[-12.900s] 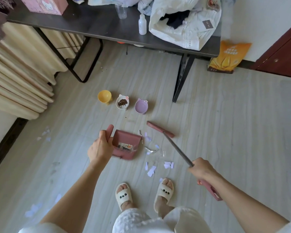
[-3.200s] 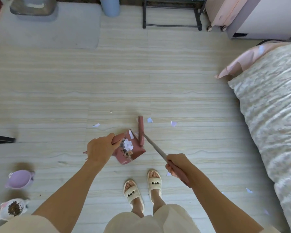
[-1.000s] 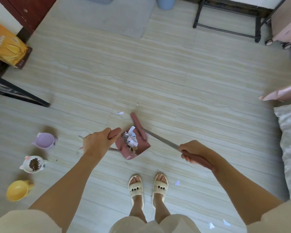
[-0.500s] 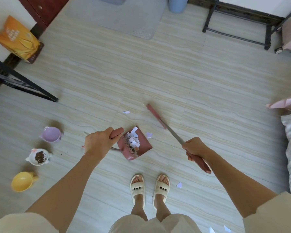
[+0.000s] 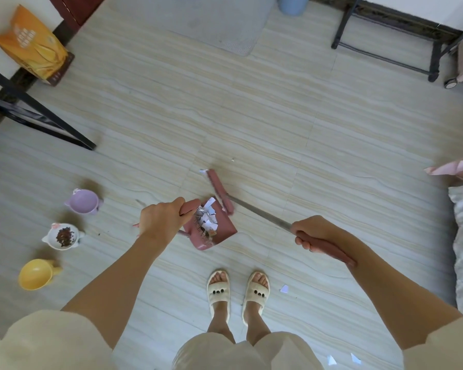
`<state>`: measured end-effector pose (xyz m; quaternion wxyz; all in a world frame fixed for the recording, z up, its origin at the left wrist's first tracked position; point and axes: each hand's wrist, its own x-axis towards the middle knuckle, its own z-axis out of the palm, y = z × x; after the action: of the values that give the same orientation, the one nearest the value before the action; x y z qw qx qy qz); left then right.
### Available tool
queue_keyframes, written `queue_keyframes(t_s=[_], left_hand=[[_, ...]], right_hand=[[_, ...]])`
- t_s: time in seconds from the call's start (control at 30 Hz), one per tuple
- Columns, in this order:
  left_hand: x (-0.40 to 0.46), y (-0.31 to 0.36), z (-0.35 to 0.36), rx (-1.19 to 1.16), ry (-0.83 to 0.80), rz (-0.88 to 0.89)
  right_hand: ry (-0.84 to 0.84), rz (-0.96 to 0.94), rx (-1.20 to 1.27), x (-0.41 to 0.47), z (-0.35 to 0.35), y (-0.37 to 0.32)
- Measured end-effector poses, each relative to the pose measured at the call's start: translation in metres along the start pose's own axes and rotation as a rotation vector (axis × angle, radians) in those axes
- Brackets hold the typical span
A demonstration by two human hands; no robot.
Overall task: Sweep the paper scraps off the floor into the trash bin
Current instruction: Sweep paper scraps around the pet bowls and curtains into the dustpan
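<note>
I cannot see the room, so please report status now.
Left hand grips dustpan handle, right hand grips broom. Scraps in pan; one scrap beside right foot. Nothing blocking.

Floor (image 5: 278,108): dustpan (image 5: 219,231), 3 bowls (image 5: 82,202), mat (image 5: 219,25), scraps (image 5: 284,288).

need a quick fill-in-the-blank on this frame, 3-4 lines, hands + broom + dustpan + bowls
1. The left hand grips the handle of the ____.
2. The right hand grips the handle of the ____.
3. White paper scraps lie inside the ____.
4. Of the three bowls at the left, the one holding dark kibble is the ____ one; the purple bowl and yellow bowl hold none.

Missing words: dustpan; broom; dustpan; white
</note>
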<state>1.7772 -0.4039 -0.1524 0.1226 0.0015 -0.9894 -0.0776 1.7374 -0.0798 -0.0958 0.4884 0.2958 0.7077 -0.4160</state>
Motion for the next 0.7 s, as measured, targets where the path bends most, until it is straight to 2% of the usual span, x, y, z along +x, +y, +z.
queue_keyframes(t_s=[0.13,0.4,0.53,0.7], left_hand=[[0.004,0.006,0.001,0.008,0.038,0.014],[-0.006,-0.019,-0.005,-0.003,-0.057,-0.071],[-0.002,-0.017,-0.008,-0.014,-0.090,-0.089],[0.005,-0.022,-0.011,-0.009,-0.258,-0.209]], right_hand=[[0.038,-0.062,-0.100,-0.005,0.008,-0.007],[0.102,-0.099,-0.136,0.012,0.031,-0.008],[0.144,-0.102,-0.314,0.020,0.044,-0.006],[0.190,-0.113,-0.456,0.029,0.064,-0.015]])
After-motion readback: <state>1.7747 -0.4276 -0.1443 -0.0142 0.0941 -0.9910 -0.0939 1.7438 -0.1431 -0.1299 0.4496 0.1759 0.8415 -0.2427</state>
